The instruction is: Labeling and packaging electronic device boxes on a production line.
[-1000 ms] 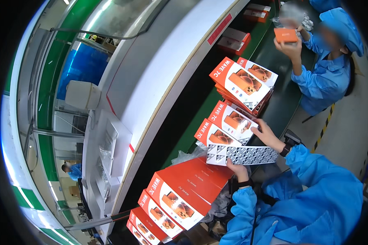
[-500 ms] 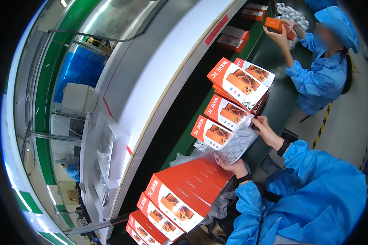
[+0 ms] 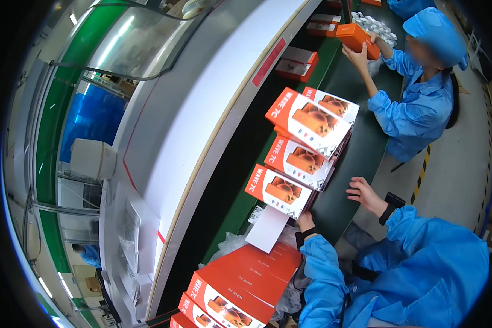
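Note:
My left hand (image 3: 306, 221) is at the near corner of an orange-and-white phone box (image 3: 279, 189), its fingertips hidden by the box's edge. Whether it grips the box cannot be told. A plain white panel or card (image 3: 268, 228) shows just below that box. My right hand (image 3: 364, 195) is open over the dark green belt (image 3: 341, 169), fingers spread and holding nothing. Beyond the nearest box lie another phone box (image 3: 300, 163) and a stacked pair, whose top box (image 3: 309, 121) is tilted. A row of red boxes (image 3: 251, 273) stands closer to me.
A co-worker (image 3: 421, 93) across the belt holds an orange box (image 3: 357, 39) in both hands. Open orange boxes (image 3: 297, 64) and a heap of small white packets (image 3: 374, 27) lie farther up. Crumpled clear plastic (image 3: 227, 246) sits beside the red row. A white ledge (image 3: 202, 109) runs along the left.
The clear plastic sheet that both hands held is out of them. My right hand has drawn away and spread; my left has moved up to the nearest box. The view has shifted slightly.

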`<action>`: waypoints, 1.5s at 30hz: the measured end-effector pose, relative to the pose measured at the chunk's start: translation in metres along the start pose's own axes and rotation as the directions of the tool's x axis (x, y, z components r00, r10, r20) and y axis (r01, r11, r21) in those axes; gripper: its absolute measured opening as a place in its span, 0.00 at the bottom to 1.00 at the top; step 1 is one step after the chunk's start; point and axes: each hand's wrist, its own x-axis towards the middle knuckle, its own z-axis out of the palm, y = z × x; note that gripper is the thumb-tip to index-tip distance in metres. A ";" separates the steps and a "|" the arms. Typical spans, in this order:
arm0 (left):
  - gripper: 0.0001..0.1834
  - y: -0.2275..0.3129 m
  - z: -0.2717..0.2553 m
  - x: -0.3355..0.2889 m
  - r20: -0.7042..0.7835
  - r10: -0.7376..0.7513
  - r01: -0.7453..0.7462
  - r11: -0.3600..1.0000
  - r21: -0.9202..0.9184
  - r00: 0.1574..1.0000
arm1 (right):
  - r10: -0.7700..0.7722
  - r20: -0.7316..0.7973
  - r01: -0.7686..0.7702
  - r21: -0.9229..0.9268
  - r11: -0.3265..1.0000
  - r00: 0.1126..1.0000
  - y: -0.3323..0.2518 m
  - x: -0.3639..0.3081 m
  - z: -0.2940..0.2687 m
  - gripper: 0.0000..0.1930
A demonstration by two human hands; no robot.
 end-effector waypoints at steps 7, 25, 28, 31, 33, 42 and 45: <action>0.18 -0.004 0.098 0.006 -0.038 0.126 -0.126 0.992 0.004 0.991 | -0.035 -0.163 0.043 0.042 0.998 0.986 -0.012 -0.032 -0.072 0.14; 0.16 0.142 0.113 -0.149 0.096 0.369 -0.381 0.909 0.171 0.924 | -0.121 0.122 0.118 0.031 0.992 0.985 -0.067 -0.106 0.008 0.12; 0.10 0.202 0.138 -0.240 0.229 0.259 -0.328 0.878 0.350 0.938 | -0.053 0.477 0.134 -0.138 0.981 0.877 -0.107 -0.125 0.076 0.12; 0.08 0.241 0.135 -0.290 0.201 0.274 -0.339 0.779 0.528 0.941 | 0.077 0.761 0.198 -0.263 0.944 0.644 -0.115 -0.148 0.134 0.10; 0.08 0.269 0.128 -0.319 0.172 0.259 -0.311 0.792 0.525 0.950 | 0.206 0.752 0.195 -0.407 0.893 0.626 -0.117 -0.177 0.166 0.09; 0.27 0.318 0.072 -0.396 0.025 0.556 -0.519 0.756 0.399 0.831 | -0.089 0.939 0.868 -0.268 0.417 0.333 -0.089 -0.255 0.240 0.11; 0.28 0.331 0.058 -0.413 0.007 0.548 -0.510 0.774 0.375 0.837 | -0.107 0.987 0.931 -0.070 0.359 0.116 -0.075 -0.272 0.251 0.11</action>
